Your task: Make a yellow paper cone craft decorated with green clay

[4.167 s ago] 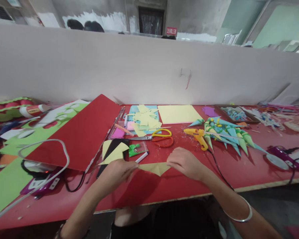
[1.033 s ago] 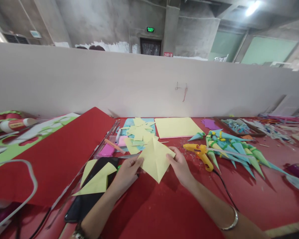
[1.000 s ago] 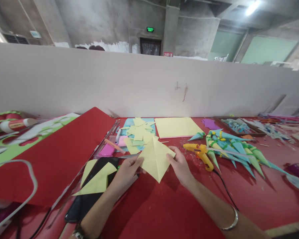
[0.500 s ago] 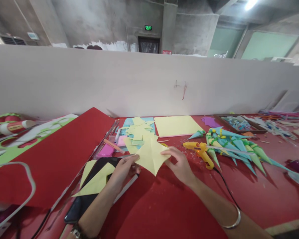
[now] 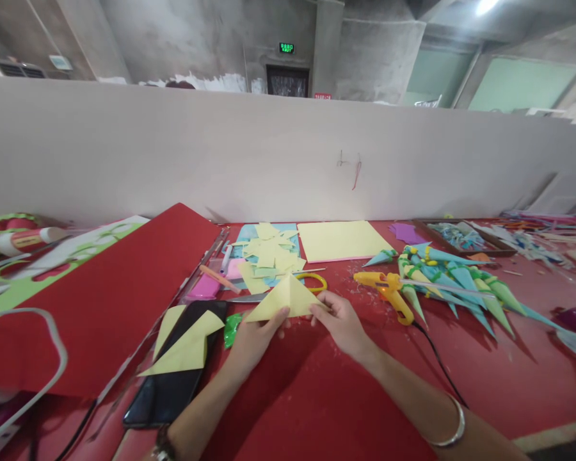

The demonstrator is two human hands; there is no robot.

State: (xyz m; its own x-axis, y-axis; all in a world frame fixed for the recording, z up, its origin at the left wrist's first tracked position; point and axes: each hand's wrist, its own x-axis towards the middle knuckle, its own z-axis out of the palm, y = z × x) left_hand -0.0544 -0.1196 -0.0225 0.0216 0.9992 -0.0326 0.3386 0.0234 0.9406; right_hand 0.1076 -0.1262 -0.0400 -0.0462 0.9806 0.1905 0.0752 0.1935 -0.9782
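Observation:
A pale yellow sheet of paper [image 5: 288,298], folded into a triangle with a crease down its middle, is held up over the red table between both hands. My left hand [image 5: 256,339] pinches its lower left part, thumb on top. At the lower right edge, my right hand [image 5: 340,323] grips it between thumb and fingers. Behind the paper lie scissors with yellow handles [image 5: 324,280], partly hidden. Several yellow paper scraps [image 5: 269,253] are heaped on a light blue sheet [image 5: 237,242] farther back.
To the right lies a yellow glue gun [image 5: 388,294] beside a pile of blue and green paper cones [image 5: 461,282]. A black phone [image 5: 158,400] with folded yellow paper [image 5: 187,349] on it is at left, near a large red board [image 5: 125,294]. Yellow sheets [image 5: 343,241] lie at the back.
The opened, creased sheet is now folded into a triangle with its point upward. My left hand has moved right and under the paper, uncovering a green packet and the scissors.

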